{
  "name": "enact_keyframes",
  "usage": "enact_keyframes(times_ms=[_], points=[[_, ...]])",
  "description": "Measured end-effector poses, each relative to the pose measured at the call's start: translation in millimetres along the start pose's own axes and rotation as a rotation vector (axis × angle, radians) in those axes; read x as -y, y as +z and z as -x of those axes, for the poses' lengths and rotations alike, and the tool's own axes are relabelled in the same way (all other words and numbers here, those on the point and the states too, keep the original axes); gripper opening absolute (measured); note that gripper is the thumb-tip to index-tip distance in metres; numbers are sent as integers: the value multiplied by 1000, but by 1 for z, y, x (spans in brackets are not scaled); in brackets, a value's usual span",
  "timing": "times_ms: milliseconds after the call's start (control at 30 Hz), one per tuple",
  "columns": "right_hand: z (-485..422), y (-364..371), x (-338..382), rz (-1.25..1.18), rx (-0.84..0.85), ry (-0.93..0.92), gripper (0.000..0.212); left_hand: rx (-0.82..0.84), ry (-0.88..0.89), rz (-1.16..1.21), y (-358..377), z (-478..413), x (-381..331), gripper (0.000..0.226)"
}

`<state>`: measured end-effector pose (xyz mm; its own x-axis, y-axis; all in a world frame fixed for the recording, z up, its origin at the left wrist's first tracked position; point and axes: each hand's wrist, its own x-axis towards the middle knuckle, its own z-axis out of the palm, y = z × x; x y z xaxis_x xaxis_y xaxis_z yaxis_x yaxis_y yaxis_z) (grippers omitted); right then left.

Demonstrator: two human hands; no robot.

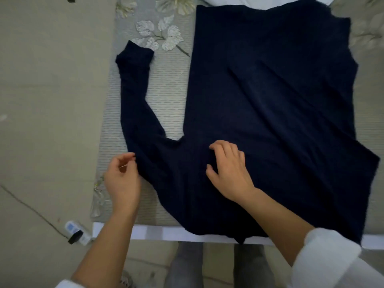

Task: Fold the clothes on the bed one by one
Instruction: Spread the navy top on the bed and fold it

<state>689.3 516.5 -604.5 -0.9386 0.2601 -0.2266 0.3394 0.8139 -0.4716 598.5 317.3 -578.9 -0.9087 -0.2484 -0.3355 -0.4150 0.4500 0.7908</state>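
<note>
A dark navy long-sleeved top [270,96] lies spread flat on the bed [166,96], which has a grey striped cover with leaf prints. Its left sleeve [135,96] stretches away from me along the bed's left side. My left hand [122,179] is at the sleeve's outer edge near the shoulder, fingers loosely curled, fingertips touching the cloth edge. My right hand [228,169] rests on the top near the armpit, its fingers bent and pressing into the fabric. The right side of the top looks folded inward.
The bed's white front edge [145,231] runs just before my legs. Beige floor [52,100] lies to the left, with a small white and blue object [76,231] on it near the bed corner. White fabric [239,0] shows at the far top.
</note>
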Motion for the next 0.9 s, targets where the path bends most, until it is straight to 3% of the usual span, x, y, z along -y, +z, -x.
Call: enact_keyframes(times_ms=[100,267,333,433,500,567,700,767,900], points=[[-11,23,32,-4,20,-16,55,-15,-115,-14,-19,-46,15,21],[-14,42,42,151,54,36,67,244,-203,37,-3,-84,-5,41],[-14,42,42,185,64,39,69,358,-212,37,5,-86,-19,28],[-16,40,43,205,70,21,67,253,-234,380,0,-93,-26,14],[-17,40,44,227,52,-3,62,147,-302,703,-15,-100,-18,22],[-19,40,45,257,36,-4,58,200,-449,928,-35,-99,-8,32],[-27,43,47,383,45,5,60,303,-601,1105,-60,-100,3,50],[-27,46,45,440,76,-17,63,266,-594,1205,-65,-108,-2,55],[-13,55,40,441,177,-25,68,242,-470,1232,-69,-123,-23,45]])
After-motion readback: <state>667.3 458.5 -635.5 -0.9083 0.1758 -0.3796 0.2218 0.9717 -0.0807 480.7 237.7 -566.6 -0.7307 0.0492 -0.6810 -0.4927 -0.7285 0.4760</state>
